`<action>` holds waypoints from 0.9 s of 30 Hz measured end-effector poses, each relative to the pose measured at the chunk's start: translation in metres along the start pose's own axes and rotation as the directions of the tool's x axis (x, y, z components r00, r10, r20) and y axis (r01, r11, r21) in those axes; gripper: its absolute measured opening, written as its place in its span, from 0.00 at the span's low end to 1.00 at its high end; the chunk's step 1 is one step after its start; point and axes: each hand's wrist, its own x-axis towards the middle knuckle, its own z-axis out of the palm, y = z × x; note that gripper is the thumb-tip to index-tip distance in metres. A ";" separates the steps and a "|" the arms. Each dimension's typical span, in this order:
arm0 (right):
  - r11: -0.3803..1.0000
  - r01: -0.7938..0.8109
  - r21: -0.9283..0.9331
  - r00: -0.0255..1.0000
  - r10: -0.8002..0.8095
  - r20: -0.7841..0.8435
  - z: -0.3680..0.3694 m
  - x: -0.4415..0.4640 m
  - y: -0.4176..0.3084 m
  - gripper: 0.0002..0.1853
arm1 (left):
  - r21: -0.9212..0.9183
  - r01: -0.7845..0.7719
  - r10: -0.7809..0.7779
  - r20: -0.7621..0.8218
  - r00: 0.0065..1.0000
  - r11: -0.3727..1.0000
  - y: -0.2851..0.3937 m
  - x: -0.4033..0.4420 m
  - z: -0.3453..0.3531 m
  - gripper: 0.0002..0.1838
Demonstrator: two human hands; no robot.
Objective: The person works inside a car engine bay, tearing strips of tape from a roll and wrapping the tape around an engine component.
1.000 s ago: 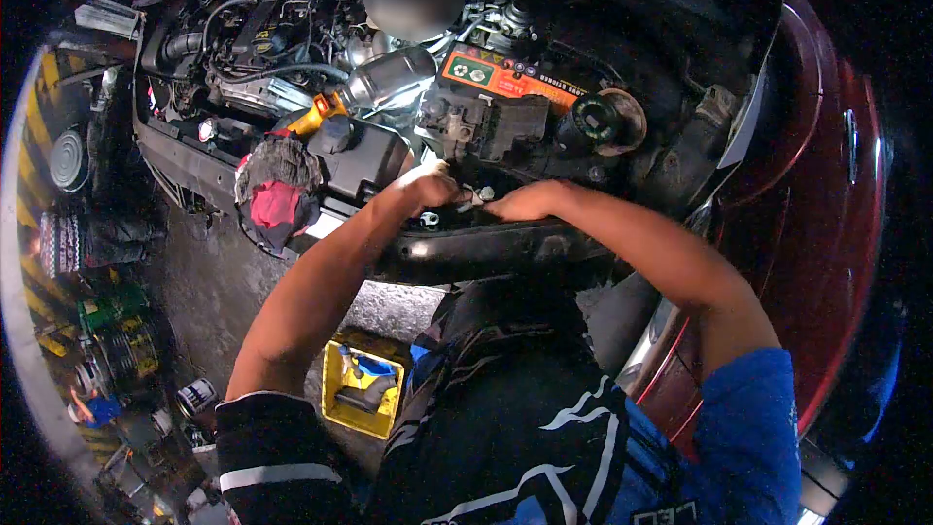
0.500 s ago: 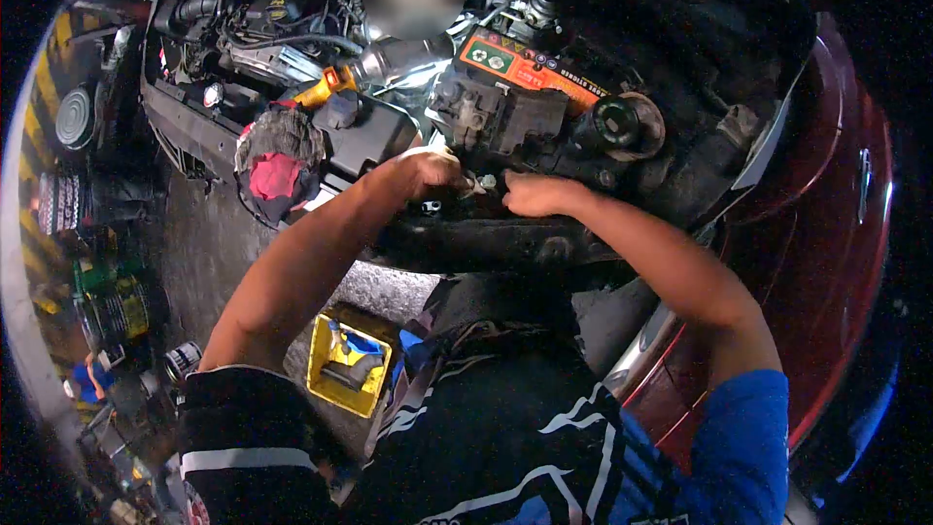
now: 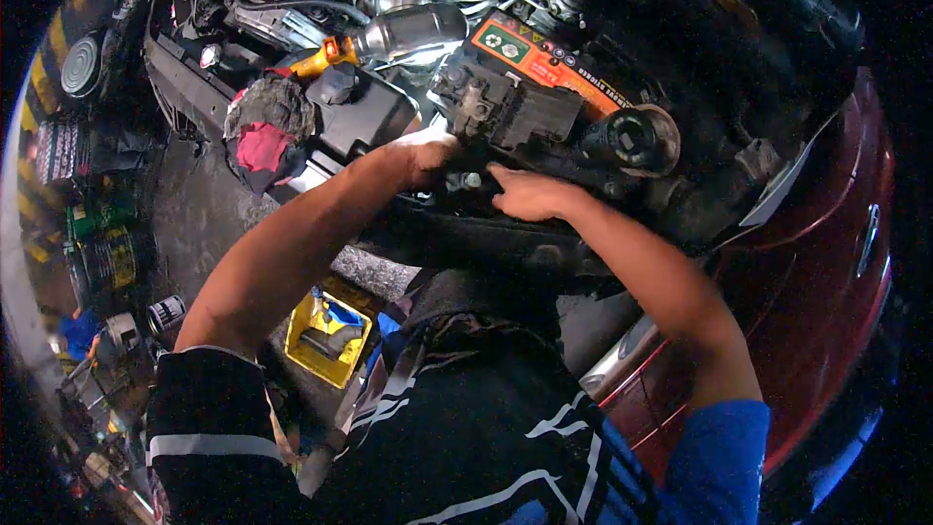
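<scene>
My left hand (image 3: 432,157) reaches into the front of a car's engine bay. Its fingers curl downward in bright light, and whatever they close on is hidden. My right hand (image 3: 530,194) is close by on the right, index finger stretched out and thumb apart, with nothing visible between them. A small pale fitting (image 3: 471,180) shows in the gap between both hands; I cannot tell whether either touches it. Just beyond is a black plastic box-like part (image 3: 530,115), beside a car battery (image 3: 549,63) with an orange label.
A work lamp (image 3: 413,31) with an orange handle lies across the bay. A dirty cloth (image 3: 262,146) rests on the front edge at left. Below, a yellow bin (image 3: 335,369) holds items on the floor. A red car panel (image 3: 797,282) is at right.
The view has shifted slightly. My right hand's index finger and thumb have spread apart beside the pale fitting. A person's blurred head over the engine is gone, and a pale reservoir shows there.
</scene>
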 end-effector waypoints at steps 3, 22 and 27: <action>0.999 -0.038 0.019 0.999 0.037 0.031 -0.006 -0.004 -0.010 0.38 | 0.057 0.125 -0.130 0.112 0.985 0.991 -0.021 0.005 0.001 0.16; 0.785 -0.074 0.616 0.995 0.101 -0.009 -0.005 -0.007 -0.013 0.35 | -0.072 0.074 -0.077 -0.043 0.996 0.995 -0.103 0.033 0.029 0.11; 0.813 -0.132 0.568 0.987 0.161 -0.002 0.009 0.012 0.009 0.35 | -0.267 0.360 -0.388 -0.062 0.920 0.894 -0.007 0.012 0.019 0.11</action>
